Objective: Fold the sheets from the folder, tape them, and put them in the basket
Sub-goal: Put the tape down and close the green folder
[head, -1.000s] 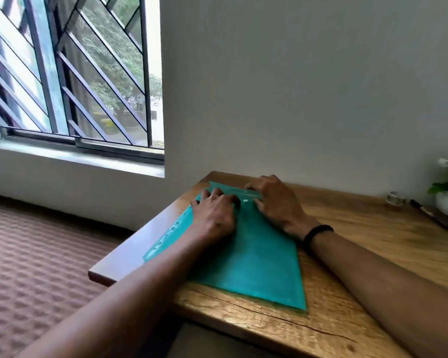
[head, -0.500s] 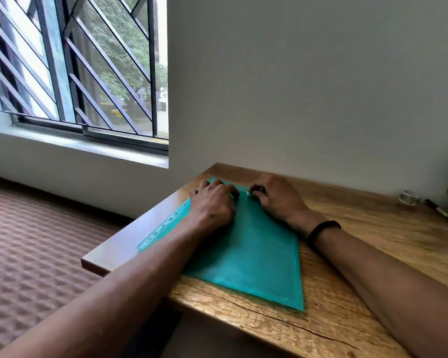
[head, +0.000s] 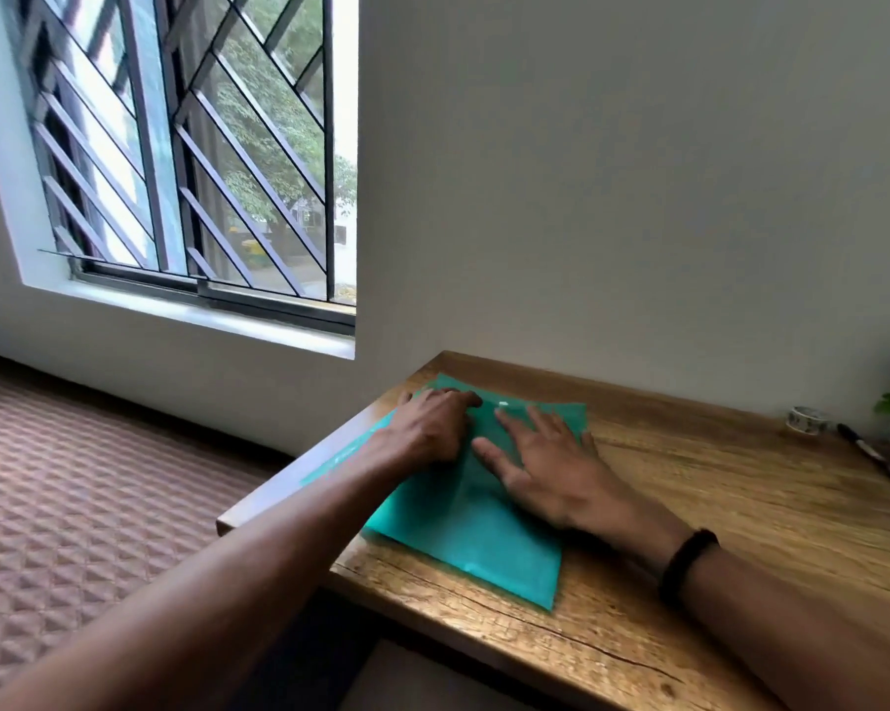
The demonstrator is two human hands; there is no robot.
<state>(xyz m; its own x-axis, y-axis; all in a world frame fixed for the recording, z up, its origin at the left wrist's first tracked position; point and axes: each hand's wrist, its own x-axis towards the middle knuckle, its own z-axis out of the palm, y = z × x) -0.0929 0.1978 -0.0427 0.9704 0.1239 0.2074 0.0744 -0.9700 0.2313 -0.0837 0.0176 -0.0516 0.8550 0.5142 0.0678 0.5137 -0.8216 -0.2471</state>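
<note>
The teal folder [head: 483,526] is being pressed flat on the tabletop [head: 714,510], long axis running toward 11 o'clock. The right hand [head: 540,464] is being laid open-palmed, fingers spread; the left hand [head: 432,428] is being curled, nothing gripped.

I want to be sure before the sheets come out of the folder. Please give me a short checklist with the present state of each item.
1. Folder lies flat on the table: ok.
2. Left hand is at the far edge of the folder: ok.
3. Right hand rests flat on the folder, fingers spread: ok.
4. Folder is open: cannot tell.
5. Tape roll is on the table, far right by the wall: ok.
6. Basket is in sight: not ok, none visible.
</note>
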